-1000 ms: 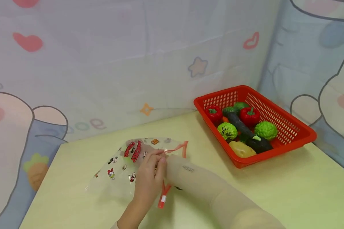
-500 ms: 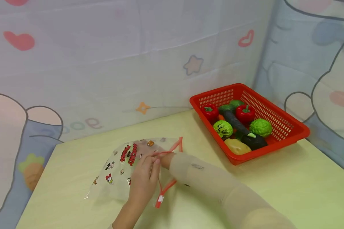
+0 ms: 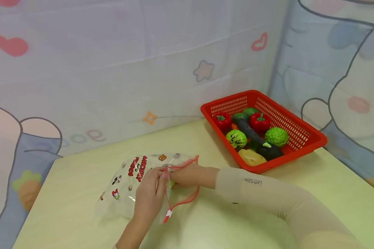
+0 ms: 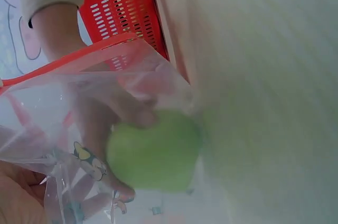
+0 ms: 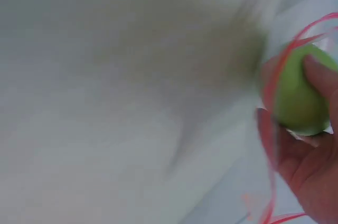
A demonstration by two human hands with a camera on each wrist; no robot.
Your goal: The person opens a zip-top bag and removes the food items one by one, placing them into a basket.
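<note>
A clear zip bag [image 3: 123,192] with a red-edged mouth and printed cartoon figures lies on the table in the head view. My left hand [image 3: 149,195] pinches the upper edge of its mouth between thumb and fingers. Just inside the mouth is my right hand [image 3: 187,175], which grips a smooth round green apple [image 4: 156,152]. In the right wrist view, thumb and fingers curl round the apple [image 5: 301,94] close to the red edge. The white slider [image 3: 169,213] sits at the near end of the zip.
A red plastic basket [image 3: 299,157] stands at the back right. In it are red bell peppers [image 3: 260,121], an eggplant [image 3: 269,151], a yellow potato-like piece [image 3: 251,157] and several green vegetables. A printed curtain [image 3: 112,69] hangs behind the pale yellow table [image 3: 71,193].
My right hand, deep in the bag a second ago, has drawn back to the right toward its mouth with the apple. My left hand keeps its pinch. The view has shifted slightly right.
</note>
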